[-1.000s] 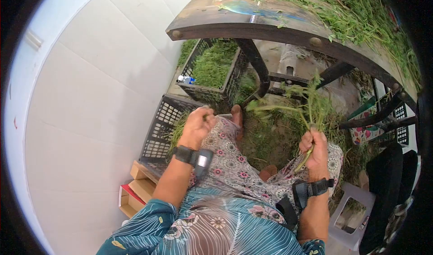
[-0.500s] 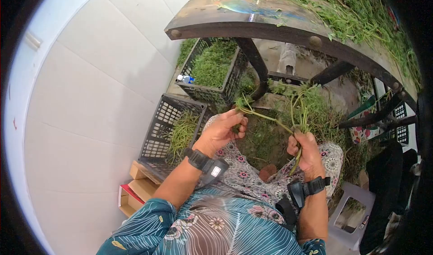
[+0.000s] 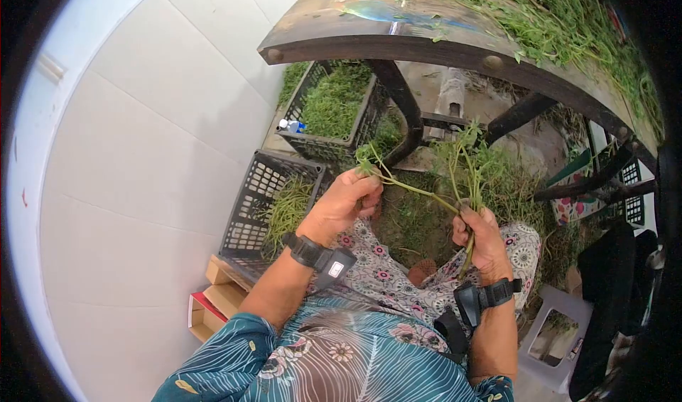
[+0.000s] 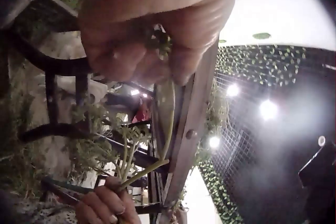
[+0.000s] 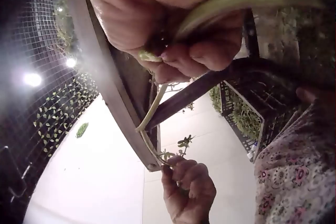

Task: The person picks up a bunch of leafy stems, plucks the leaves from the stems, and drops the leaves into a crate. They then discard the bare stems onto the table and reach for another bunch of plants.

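Her right hand point(image 3: 483, 242) grips a bunch of thin green leafy stems point(image 3: 455, 181) while her left hand point(image 3: 346, 201) pinches one stem's leafy tip out beside it; tugging sideways could, I reckon, snap it short or loosen the bunch.

Leafy green stems point(image 3: 455, 181), upright, splayed

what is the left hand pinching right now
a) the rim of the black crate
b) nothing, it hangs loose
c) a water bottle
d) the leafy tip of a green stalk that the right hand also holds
d: in the head view the left hand pinches the leafy end of a green stalk that runs across to the right hand, which grips the bunch's stems; the black crate lies beside it, untouched.
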Motion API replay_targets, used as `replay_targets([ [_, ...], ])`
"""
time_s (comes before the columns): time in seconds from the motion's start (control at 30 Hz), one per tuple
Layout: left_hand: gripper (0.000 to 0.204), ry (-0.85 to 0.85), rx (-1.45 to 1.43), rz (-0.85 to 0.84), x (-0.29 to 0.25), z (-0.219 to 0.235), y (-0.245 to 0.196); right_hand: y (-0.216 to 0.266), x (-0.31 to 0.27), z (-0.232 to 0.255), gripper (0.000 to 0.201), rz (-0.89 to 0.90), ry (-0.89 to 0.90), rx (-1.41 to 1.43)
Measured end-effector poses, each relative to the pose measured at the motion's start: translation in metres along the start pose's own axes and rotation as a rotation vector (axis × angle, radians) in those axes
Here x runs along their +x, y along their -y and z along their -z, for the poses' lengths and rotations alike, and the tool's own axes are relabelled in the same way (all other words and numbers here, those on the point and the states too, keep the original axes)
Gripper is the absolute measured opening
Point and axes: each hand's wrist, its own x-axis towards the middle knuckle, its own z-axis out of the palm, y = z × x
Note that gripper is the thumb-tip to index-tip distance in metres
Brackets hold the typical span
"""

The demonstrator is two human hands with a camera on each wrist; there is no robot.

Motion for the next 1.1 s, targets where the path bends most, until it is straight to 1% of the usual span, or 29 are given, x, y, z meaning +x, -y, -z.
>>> replay_targets([
  [0.13, 0.006, -0.092, 0.027, -0.022, 0.0, 0.005, 0.001, 0.001, 0.0, 0.0, 0.012, 0.009, -0.019, 0.005],
  [0.23, 0.01, -0.091, 0.088, -0.039, -0.001, 0.011, -0.001, -0.002, 0.002, 0.002, 0.01, 0.046, -0.056, 0.031],
  [0.33, 0.011, -0.18, 0.432, -0.048, -0.006, 0.011, -0.006, -0.002, 0.005, 0.007, 0.01, 0.037, -0.048, 0.008],
  [0.43, 0.017, -0.134, 0.448, -0.022, -0.003, 0.027, -0.003, -0.002, 0.005, 0.006, 0.009, 0.035, -0.049, 0.051],
  [0.47, 0.018, -0.134, 0.385, -0.04, -0.002, 0.03, 0.0, -0.002, 0.005, 0.005, 0.009, 0.032, -0.053, 0.051],
  [0.53, 0.021, -0.131, 0.259, -0.076, -0.005, 0.021, -0.003, -0.002, 0.005, 0.005, 0.009, 0.026, -0.06, 0.051],
  [0.63, 0.021, -0.083, 0.237, -0.106, -0.007, 0.012, -0.006, -0.002, 0.006, 0.006, 0.008, 0.023, -0.071, 0.029],
  [0.73, 0.021, -0.082, 0.229, -0.101, -0.008, 0.012, -0.006, -0.004, 0.007, 0.009, 0.011, 0.026, -0.061, 0.013],
  [0.83, 0.021, -0.181, 0.259, -0.096, -0.009, 0.01, -0.009, -0.002, 0.005, 0.005, 0.008, 0.024, -0.073, 0.024],
  [0.93, 0.012, -0.176, 0.379, -0.114, -0.01, 0.014, -0.013, -0.002, 0.005, 0.005, 0.008, 0.022, -0.079, 0.027],
  [1.1, 0.013, -0.181, 0.349, -0.169, -0.008, 0.021, -0.01, -0.002, 0.005, 0.002, 0.008, -0.001, -0.082, 0.03],
])
